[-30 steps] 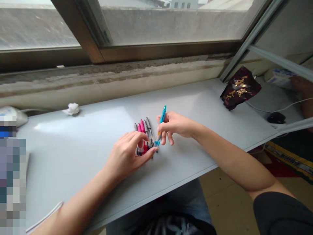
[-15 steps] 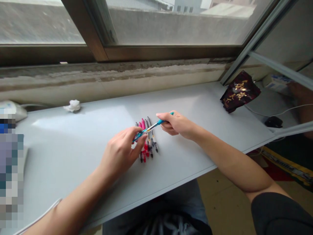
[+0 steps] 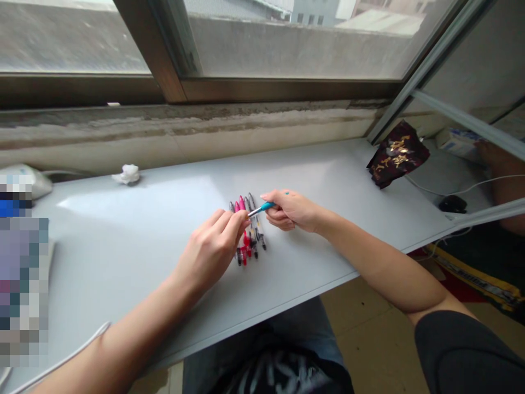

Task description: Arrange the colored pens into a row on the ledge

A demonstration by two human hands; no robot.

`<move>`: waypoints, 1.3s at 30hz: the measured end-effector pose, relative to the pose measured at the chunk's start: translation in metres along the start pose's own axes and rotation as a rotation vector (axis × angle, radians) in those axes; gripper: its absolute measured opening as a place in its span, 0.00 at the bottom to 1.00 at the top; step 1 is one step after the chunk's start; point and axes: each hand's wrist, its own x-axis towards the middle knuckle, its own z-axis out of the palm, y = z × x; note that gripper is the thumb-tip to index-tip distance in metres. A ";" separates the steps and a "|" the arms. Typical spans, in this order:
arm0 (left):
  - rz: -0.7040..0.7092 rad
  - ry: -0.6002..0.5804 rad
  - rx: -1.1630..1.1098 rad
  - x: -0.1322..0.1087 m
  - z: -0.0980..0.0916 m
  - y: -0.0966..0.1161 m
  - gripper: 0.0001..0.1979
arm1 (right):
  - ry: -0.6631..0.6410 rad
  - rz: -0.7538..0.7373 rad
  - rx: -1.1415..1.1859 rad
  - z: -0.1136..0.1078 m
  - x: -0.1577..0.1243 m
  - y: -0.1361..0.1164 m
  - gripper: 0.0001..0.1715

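Observation:
A teal pen (image 3: 266, 206) is held between my two hands, above the desk. My right hand (image 3: 290, 210) is closed round its teal end, thumb along the top. My left hand (image 3: 217, 238) is closed on the other end near the silvery middle, and its fingers hide that part of the pen. Below lies a row of several pens (image 3: 251, 241), side by side, with pink, red, grey and black parts. My left hand covers part of this row.
The pale desk (image 3: 164, 219) runs along a window. A crumpled white tissue (image 3: 128, 174) lies near the wall. A dark wrapper (image 3: 397, 154) stands at the right by a metal frame (image 3: 463, 115). A black object (image 3: 453, 203) and cables lie beyond it; a blurred-out stack (image 3: 24, 284) is at left.
My left hand's fingers have closed further over its end of the pen, turning knuckles up; the teal part there is now hidden. My right hand keeps its hold. The view has shifted slightly.

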 end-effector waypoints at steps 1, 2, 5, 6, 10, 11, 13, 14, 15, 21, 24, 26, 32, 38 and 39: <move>0.002 0.006 -0.025 0.000 0.001 0.000 0.13 | -0.033 -0.054 -0.044 -0.003 0.000 0.001 0.37; 0.001 0.012 -0.060 0.000 0.001 0.000 0.13 | -0.067 -0.104 -0.091 -0.005 -0.001 0.001 0.37; -0.028 0.008 -0.215 -0.001 0.000 0.003 0.14 | -0.141 -0.199 -0.253 -0.012 -0.006 -0.002 0.39; -0.046 -0.005 -0.273 -0.001 0.000 0.003 0.15 | -0.151 -0.219 -0.312 -0.013 -0.009 -0.004 0.39; -0.129 -0.073 -0.430 -0.001 -0.005 0.000 0.16 | -0.164 -0.278 -0.474 -0.015 -0.020 -0.015 0.26; -0.152 -0.081 -0.443 -0.001 -0.006 -0.002 0.16 | -0.148 -0.284 -0.484 -0.014 -0.022 -0.017 0.21; -0.175 -0.077 -0.436 0.000 -0.009 -0.006 0.17 | -0.092 -0.287 -0.497 -0.014 -0.023 -0.018 0.20; -0.179 -0.071 -0.422 0.000 -0.009 -0.008 0.17 | -0.051 -0.285 -0.500 -0.015 -0.022 -0.017 0.23; -0.175 -0.069 -0.408 0.001 -0.009 -0.010 0.16 | -0.008 -0.280 -0.507 -0.015 -0.021 -0.016 0.29; -0.170 -0.099 -0.388 0.001 -0.006 -0.015 0.14 | 0.134 -0.359 -0.627 -0.019 -0.018 -0.013 0.17; -0.209 -0.092 -0.359 0.000 -0.004 -0.017 0.16 | 0.191 -0.379 -0.612 -0.019 -0.018 -0.012 0.23; -0.228 -0.102 -0.347 0.000 -0.003 -0.018 0.17 | 0.175 -0.326 -0.609 -0.018 -0.017 -0.012 0.17; -0.253 -0.122 -0.336 -0.001 -0.001 -0.020 0.17 | 0.215 -0.410 -0.646 -0.016 -0.018 -0.011 0.30; -0.295 -0.118 -0.372 0.000 -0.004 -0.015 0.16 | 0.247 -0.335 -0.583 -0.013 -0.017 -0.010 0.19; -0.294 -0.121 -0.375 0.000 -0.004 -0.014 0.15 | 0.261 -0.355 -0.554 -0.013 -0.017 -0.009 0.16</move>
